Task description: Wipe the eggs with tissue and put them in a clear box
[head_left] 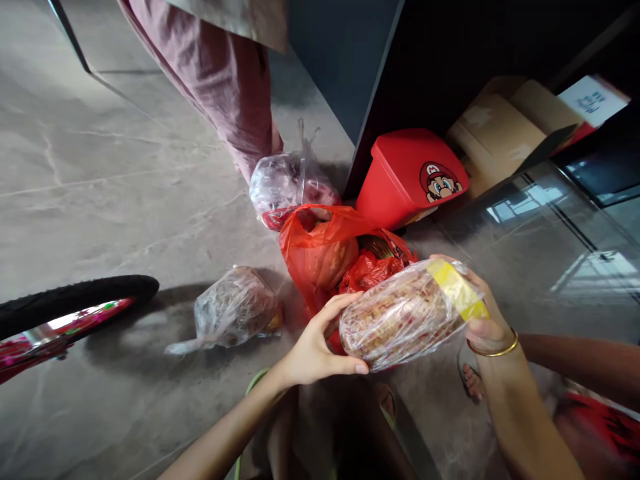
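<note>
Between my two hands is a long clear plastic package of light brown, textured food (400, 317) with a yellow band near its right end; I cannot make out the exact kind. My left hand (320, 343) grips its left end, thumb below and fingers behind. At the right end my right hand (483, 307), with a gold bangle on the wrist, is closed around the yellow band. Just behind the package a red plastic bag (320, 233) stands open on the floor. Inside it show a large orange pumpkin-like thing (325, 260) and a smaller red bag (373, 270).
A knotted clear bag (237, 310) lies on the floor to the left, near a bicycle tyre (100, 290). Another clear bag (285, 180) sits by a person's pink trousers (225, 87). A red bin (395, 173) and cardboard box (505, 130) stand right. Another person's arm (580, 367) is at right.
</note>
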A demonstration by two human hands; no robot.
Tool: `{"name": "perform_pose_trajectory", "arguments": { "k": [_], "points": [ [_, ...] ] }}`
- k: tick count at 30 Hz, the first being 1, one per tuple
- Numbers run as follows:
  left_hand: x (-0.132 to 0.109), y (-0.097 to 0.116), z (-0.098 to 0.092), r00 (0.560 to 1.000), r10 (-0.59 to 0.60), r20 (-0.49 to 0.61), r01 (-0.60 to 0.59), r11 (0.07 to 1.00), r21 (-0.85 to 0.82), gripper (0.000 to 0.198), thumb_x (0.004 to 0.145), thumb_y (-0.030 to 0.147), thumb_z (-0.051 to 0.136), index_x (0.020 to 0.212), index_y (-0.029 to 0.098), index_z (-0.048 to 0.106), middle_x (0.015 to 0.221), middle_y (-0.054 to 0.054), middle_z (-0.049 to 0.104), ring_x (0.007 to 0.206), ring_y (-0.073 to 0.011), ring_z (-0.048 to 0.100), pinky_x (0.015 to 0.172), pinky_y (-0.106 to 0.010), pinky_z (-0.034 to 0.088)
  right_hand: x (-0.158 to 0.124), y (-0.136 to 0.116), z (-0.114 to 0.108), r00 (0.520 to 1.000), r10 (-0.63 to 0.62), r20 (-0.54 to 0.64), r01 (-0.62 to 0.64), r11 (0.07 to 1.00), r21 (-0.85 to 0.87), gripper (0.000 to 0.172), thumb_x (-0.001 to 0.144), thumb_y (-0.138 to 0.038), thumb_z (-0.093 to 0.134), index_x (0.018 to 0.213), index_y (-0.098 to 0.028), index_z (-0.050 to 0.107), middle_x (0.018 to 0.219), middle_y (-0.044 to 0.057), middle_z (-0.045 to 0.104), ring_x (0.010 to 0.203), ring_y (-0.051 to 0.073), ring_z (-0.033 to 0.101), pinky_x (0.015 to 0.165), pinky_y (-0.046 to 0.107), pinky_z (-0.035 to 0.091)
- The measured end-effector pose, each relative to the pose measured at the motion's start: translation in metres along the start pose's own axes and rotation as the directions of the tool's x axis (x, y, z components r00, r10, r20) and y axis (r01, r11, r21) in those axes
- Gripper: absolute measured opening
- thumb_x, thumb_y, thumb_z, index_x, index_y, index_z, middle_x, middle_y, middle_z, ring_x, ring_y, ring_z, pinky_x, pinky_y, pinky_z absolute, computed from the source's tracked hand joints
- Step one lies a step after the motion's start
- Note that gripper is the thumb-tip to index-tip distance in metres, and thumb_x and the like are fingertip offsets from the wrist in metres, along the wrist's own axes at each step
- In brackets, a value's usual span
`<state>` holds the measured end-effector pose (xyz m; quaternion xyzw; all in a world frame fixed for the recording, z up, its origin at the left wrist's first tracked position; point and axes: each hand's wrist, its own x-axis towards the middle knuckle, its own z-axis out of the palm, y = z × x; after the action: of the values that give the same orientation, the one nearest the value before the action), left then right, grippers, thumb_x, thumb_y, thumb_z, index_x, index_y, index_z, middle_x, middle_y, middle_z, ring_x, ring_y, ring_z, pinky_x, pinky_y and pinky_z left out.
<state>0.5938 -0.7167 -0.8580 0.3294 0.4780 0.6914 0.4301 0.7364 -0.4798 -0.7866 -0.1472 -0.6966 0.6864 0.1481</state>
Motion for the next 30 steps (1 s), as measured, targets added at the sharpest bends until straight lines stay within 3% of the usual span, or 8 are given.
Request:
{"name": "perform_pose_trajectory", "arguments": {
  "k": [4, 8, 11, 15, 18, 21, 23, 30],
  "points": [
    [0.001, -0.009, -0.006, 0.995, 0.075, 0.058, -0.080, 0.993, 0.091, 0.089, 0.060, 0.028, 0.089, 0.138, 0.025, 0.047, 0.142, -0.012, 0.044, 0.134, -0.0308, 0.042, 0.117, -0.048, 0.028, -0.009, -0.013, 0.006, 0.997, -0.075, -0.012, 0.072, 0.982, -0.173, 0.084, 0.059, -0.059, 0.076, 0.132, -0.026, 0.048, 0.117, 0.009, 0.061, 0.101, 0.028, 0.063, 0.084, 0.039, 0.054],
    [0.013, -0.002, -0.017, 0.979, 0.050, 0.200, -0.083, 0.983, 0.163, 0.078, 0.076, 0.033, 0.077, 0.143, 0.025, 0.039, 0.149, -0.014, 0.038, 0.140, -0.0307, 0.035, 0.117, -0.051, 0.026, -0.018, -0.029, 0.024, 0.983, -0.181, -0.012, 0.159, 0.893, -0.421, 0.078, 0.061, -0.043, 0.075, 0.130, -0.024, 0.045, 0.114, 0.008, 0.057, 0.099, 0.025, 0.061, 0.086, 0.036, 0.053],
    [0.024, 0.025, -0.019, 0.977, 0.101, 0.186, -0.151, 0.950, 0.275, 0.059, 0.088, 0.040, 0.063, 0.141, 0.024, 0.044, 0.154, -0.013, 0.032, 0.144, -0.0300, 0.026, 0.118, -0.050, 0.022, -0.021, -0.033, 0.043, 0.961, -0.278, -0.015, 0.208, 0.755, -0.622, 0.079, 0.055, -0.033, 0.079, 0.126, -0.023, 0.047, 0.111, 0.008, 0.053, 0.100, 0.026, 0.058, 0.091, 0.038, 0.051],
    [0.029, 0.072, -0.002, 0.947, 0.302, 0.111, -0.320, 0.844, 0.430, 0.041, 0.084, 0.043, 0.068, 0.118, 0.022, 0.062, 0.125, -0.010, 0.057, 0.120, -0.0243, 0.052, 0.106, -0.040, 0.040, -0.022, -0.031, 0.065, 0.951, -0.308, 0.026, 0.231, 0.654, -0.720, 0.077, 0.056, -0.030, 0.080, 0.124, -0.022, 0.046, 0.107, 0.007, 0.053, 0.098, 0.025, 0.058, 0.087, 0.038, 0.053],
    [0.023, 0.097, 0.012, 0.957, 0.216, 0.196, -0.291, 0.760, 0.581, 0.041, 0.076, 0.039, 0.077, 0.108, 0.019, 0.062, 0.106, -0.007, 0.061, 0.101, -0.0201, 0.058, 0.090, -0.031, 0.048, -0.026, -0.026, 0.080, 0.956, -0.291, 0.044, 0.236, 0.669, -0.705, 0.078, 0.057, -0.031, 0.079, 0.126, -0.022, 0.044, 0.108, 0.008, 0.053, 0.097, 0.025, 0.059, 0.085, 0.037, 0.054],
    [0.013, 0.107, 0.014, 0.977, 0.107, 0.182, -0.206, 0.672, 0.711, 0.016, 0.088, 0.026, 0.064, 0.100, 0.018, 0.056, 0.095, -0.004, 0.060, 0.088, -0.0150, 0.057, 0.077, -0.025, 0.048, -0.030, -0.015, 0.097, 0.954, -0.285, 0.094, 0.274, 0.700, -0.659, 0.084, 0.058, -0.031, 0.078, 0.131, -0.022, 0.039, 0.112, 0.009, 0.054, 0.101, 0.026, 0.058, 0.086, 0.037, 0.055],
    [0.006, 0.108, 0.005, 0.982, 0.065, 0.177, -0.181, 0.594, 0.784, 0.004, 0.093, 0.021, 0.054, 0.094, 0.018, 0.055, 0.089, -0.003, 0.059, 0.081, -0.0135, 0.056, 0.073, -0.024, 0.046, -0.030, -0.003, 0.110, 0.955, -0.270, 0.123, 0.286, 0.725, -0.626, 0.085, 0.059, -0.032, 0.078, 0.133, -0.024, 0.037, 0.113, 0.009, 0.055, 0.103, 0.027, 0.058, 0.088, 0.039, 0.054],
    [-0.014, 0.088, -0.051, 0.989, -0.116, 0.095, -0.036, 0.432, 0.901, 0.014, 0.095, 0.027, 0.048, 0.088, 0.018, 0.056, 0.088, -0.005, 0.060, 0.082, -0.0167, 0.056, 0.075, -0.029, 0.046, 0.002, 0.065, 0.149, 0.928, -0.234, 0.291, 0.360, 0.763, -0.537, 0.075, 0.060, -0.030, 0.076, 0.126, -0.023, 0.041, 0.112, 0.009, 0.056, 0.102, 0.026, 0.058, 0.088, 0.038, 0.053]
  ]
}}
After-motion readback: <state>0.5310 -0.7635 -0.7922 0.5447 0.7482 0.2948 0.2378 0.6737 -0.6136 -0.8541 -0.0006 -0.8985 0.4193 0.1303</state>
